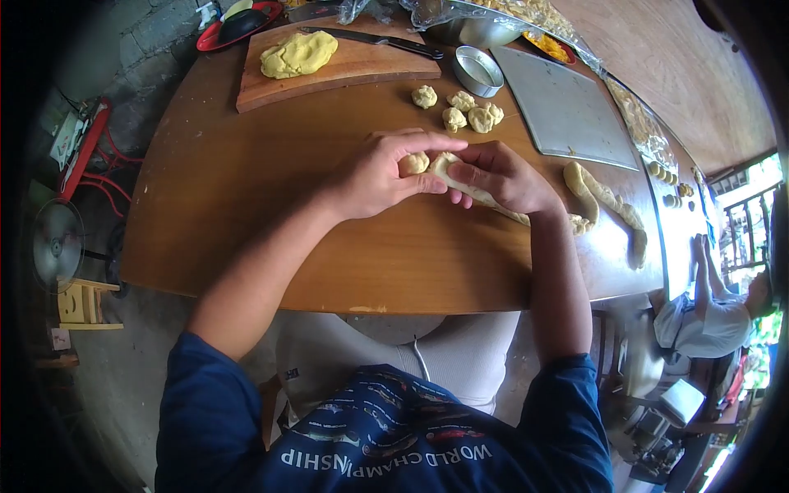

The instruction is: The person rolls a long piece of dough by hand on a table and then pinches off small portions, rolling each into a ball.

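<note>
Over the middle of the wooden table, my left hand curls around a small dough piece, thumb and fingers nearly closed on it. My right hand pinches the end of a long dough rope, right beside the left fingertips. The rope runs under my right wrist. Its far side may join the bent dough strip on the right, but the wrist hides this. Just beyond my hands lie several small dough lumps, next to a round metal tin.
A cutting board holds a yellow dough mass and a knife. A flat metal tray lies at the back right. Another person is at the far right, near small dough balls. A fan stands left.
</note>
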`<state>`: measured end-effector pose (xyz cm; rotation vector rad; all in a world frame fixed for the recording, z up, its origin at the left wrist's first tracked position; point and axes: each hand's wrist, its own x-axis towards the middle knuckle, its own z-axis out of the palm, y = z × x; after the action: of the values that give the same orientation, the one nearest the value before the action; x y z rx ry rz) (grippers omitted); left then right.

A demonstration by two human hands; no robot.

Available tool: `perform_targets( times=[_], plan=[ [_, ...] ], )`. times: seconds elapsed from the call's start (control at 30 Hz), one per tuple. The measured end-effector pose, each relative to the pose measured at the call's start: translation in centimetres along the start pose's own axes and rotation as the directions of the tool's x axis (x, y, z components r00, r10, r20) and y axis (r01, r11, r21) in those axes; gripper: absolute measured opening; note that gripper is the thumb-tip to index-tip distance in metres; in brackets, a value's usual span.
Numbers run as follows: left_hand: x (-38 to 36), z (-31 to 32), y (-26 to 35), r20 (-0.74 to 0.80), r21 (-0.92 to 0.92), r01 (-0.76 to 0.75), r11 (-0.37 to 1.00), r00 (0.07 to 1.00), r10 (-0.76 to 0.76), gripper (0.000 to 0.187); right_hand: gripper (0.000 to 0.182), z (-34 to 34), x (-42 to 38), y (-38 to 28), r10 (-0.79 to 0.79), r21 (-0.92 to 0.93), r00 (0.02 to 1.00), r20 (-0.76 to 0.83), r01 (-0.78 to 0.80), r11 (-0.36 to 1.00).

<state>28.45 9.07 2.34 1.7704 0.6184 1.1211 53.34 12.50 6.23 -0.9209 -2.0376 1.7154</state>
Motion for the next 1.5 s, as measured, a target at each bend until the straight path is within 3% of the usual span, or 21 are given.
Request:
perform_targets(
  times=[0.07, 0.17, 0.3, 0.43, 0.73, 0.8, 0.87, 0.9, 0.93, 1.0, 1.13, 1.23, 1.3, 1.43, 1.5],
  plan=[
    [0.0, -0.3, 0.7, -0.007, 0.349, -0.07, 0.935, 0.997, 0.077, 0.034, 0.031, 0.1, 0.0, -0.1, 0.0, -0.012, 1.0, 0.008, 0.0, 1.0],
    [0.0, -0.3, 1.6, -0.052, 0.399, -0.015, 0.917, 0.998, 0.039, 0.021, 0.031, 0.3, 0.2, 0.0, 0.003, -0.028, 1.0, 0.011, -0.003, 1.0],
    [-0.2, -0.3, 1.6, -0.088, 0.37, -0.008, 0.929, 0.995, 0.044, 0.019, 0.034, 0.5, 0.2, -0.4, -0.022, -0.008, 0.999, 0.037, 0.022, 1.0],
    [-0.1, -0.4, 1.8, -0.058, 0.481, -0.103, 0.871, 0.987, 0.149, 0.014, 0.036, 0.7, 0.2, -0.6, -0.034, -0.03, 0.999, 0.04, 0.035, 0.999],
    [0.3, 0.0, 1.2, -0.173, 0.53, -0.078, 0.844, 0.965, 0.198, 0.012, 0.03, 0.8, 0.3, 0.1, -0.019, -0.108, 0.994, -0.112, 0.007, 0.994],
    [0.4, -0.7, 0.1, -0.192, 0.565, -0.092, 0.82, 0.952, 0.24, 0.013, 0.028, 0.2, 0.1, 0.9, -0.069, -0.048, 0.997, -0.026, 0.068, 0.997],
    [0.5, -3.7, -1.6, -0.426, 0.616, 0.195, 0.763, 0.897, 0.115, 0.018, 0.025, 0.8, -0.9, -0.7, -0.082, 0.008, 0.993, 0.081, 0.082, 0.997],
    [0.4, -5.6, -1.2, -0.446, 0.636, 0.271, 0.723, 0.893, 0.057, 0.022, 0.026, 1.0, -1.0, -0.7, -0.081, 0.008, 0.996, 0.049, 0.08, 0.997],
    [0.0, -6.4, -0.1, -0.479, 0.356, 0.484, 0.799, 0.829, -0.288, 0.021, 0.026, 1.0, -0.6, -0.6, -0.087, 0.007, 0.995, 0.055, 0.087, 0.996],
    [0.1, -6.2, -0.7, -0.415, -0.019, 0.363, 0.932, 0.845, -0.338, 0.02, 0.026, 0.6, 0.1, -0.4, 0.026, -0.197, 0.998, -0.059, -0.038, 0.98],
    [0.3, -4.9, -0.1, -0.326, -0.111, 0.312, 0.943, 0.885, -0.332, 0.022, 0.03, 1.4, 0.7, 0.0, 0.032, -0.3, 0.998, -0.056, -0.047, 0.953],
    [-0.2, -5.7, -0.6, -0.243, -0.023, 0.329, 0.944, 0.914, -0.324, 0.025, 0.031, 1.6, 0.6, -0.3, 0.036, -0.337, 0.996, -0.08, -0.061, 0.94],
    [-0.3, -6.1, -1.6, -0.267, -0.238, 0.239, 0.941, 0.916, -0.3, 0.029, 0.03, 1.6, 0.6, -0.5, 0.04, -0.355, 0.995, -0.088, -0.069, 0.933],
    [0.1, -5.4, -1.4, -0.339, -0.106, 0.243, 0.964, 0.903, -0.265, 0.03, 0.027, 1.6, 0.9, 0.1, -0.038, -0.455, 0.996, -0.078, -0.002, 0.891],
    [0.4, -5.2, -1.5, -0.274, -0.041, 0.09, 0.995, 0.957, -0.098, 0.034, 0.026, 1.5, 0.9, 0.0, -0.037, -0.468, 0.996, -0.087, -0.008, 0.884]
  ],
)
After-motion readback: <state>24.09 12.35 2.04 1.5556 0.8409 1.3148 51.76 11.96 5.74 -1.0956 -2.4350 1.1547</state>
